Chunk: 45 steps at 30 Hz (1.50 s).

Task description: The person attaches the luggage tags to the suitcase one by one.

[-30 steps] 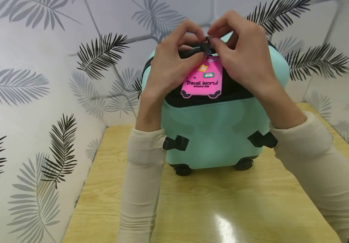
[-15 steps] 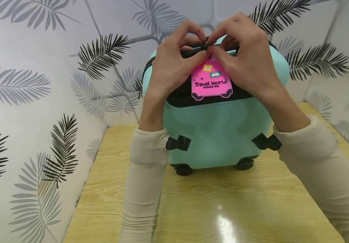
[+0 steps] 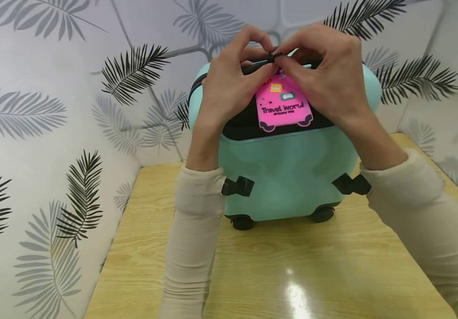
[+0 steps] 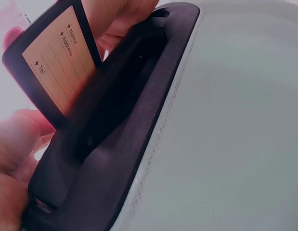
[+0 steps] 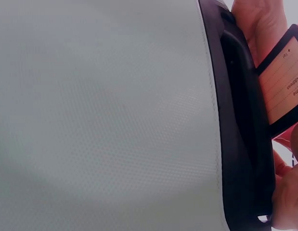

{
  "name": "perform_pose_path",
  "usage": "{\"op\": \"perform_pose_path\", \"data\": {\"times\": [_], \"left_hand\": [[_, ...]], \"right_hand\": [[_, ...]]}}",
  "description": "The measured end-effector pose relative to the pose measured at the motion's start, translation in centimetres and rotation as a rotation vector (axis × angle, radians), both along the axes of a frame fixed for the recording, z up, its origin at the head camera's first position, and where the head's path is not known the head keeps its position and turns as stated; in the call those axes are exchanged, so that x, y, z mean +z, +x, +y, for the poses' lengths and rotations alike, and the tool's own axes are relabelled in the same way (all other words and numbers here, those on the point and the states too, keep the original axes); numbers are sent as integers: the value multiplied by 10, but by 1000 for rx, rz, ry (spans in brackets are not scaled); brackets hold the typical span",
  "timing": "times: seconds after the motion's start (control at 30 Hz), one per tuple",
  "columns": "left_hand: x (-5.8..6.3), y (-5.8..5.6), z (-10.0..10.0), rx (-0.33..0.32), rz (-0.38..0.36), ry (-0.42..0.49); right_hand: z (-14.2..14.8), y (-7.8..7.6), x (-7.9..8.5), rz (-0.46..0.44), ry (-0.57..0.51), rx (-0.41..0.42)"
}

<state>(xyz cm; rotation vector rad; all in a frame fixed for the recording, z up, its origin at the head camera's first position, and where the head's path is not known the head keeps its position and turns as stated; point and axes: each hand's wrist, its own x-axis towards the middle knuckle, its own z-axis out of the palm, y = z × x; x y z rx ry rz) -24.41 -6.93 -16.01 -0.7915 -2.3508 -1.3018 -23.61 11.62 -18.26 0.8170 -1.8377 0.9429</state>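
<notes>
Where the left hand [image 3: 227, 84] meets the right hand [image 3: 330, 75]: at the black handle [image 3: 254, 68] on top of the case [image 3: 285, 173], just above the tag [image 3: 285, 106].
Left hand: thumb and first finger are bent and almost closed; they pinch the thin black strap [image 3: 273, 58] from the left.
Right hand: bent in the same manner, it pinches the strap from the right, its tips very near the left ones.
Strap: narrow and dark; whether it goes around the handle I cannot tell, because the fingers cover it.
Tag: hanging below the strap, before the near side of the case, slightly tilted; flat, pink, suitcase-shaped, with "Travel World" on the front and a ruled card [image 4: 62, 62] in a black frame behind.
Case: mint green, rounded, upright on black wheels [image 3: 242, 222]; its surface shows a fine, fabric-like texture.
Table [image 3: 249, 274]: yellowish, glossy, with wood grain.
Wall [image 3: 45, 164]: pale, printed with grey and black leaves.
</notes>
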Motion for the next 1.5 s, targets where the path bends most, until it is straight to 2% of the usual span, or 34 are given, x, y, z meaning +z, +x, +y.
{"op": "perform_pose_path", "data": {"times": [0.17, 0.3, 0.43, 0.73, 0.9, 1.07, 1.27, 1.5], "left_hand": [[1, 0, 2, -15, -1, 3], [2, 0, 5, 4, -20, -10], [1, 0, 6, 16, -7, -29], [0, 1, 4, -17, -23, -30], [1, 1, 4, -14, -31, -33], [1, 1, 2, 1, -11, -36], [1, -1, -1, -22, 33, -11], [0, -2, -4, -45, 46, -2]], "right_hand": [[2, 0, 1, -27, -37, 3], [1, 1, 3, -122, -92, -9], [0, 1, 5, -205, -129, -29], [1, 3, 6, -240, -148, -13], [2, 3, 5, -248, -138, -5], [1, 3, 6, -261, -135, 6], [-3, 2, 8, -283, -161, 8], [-6, 5, 7, -293, -168, -4]]}}
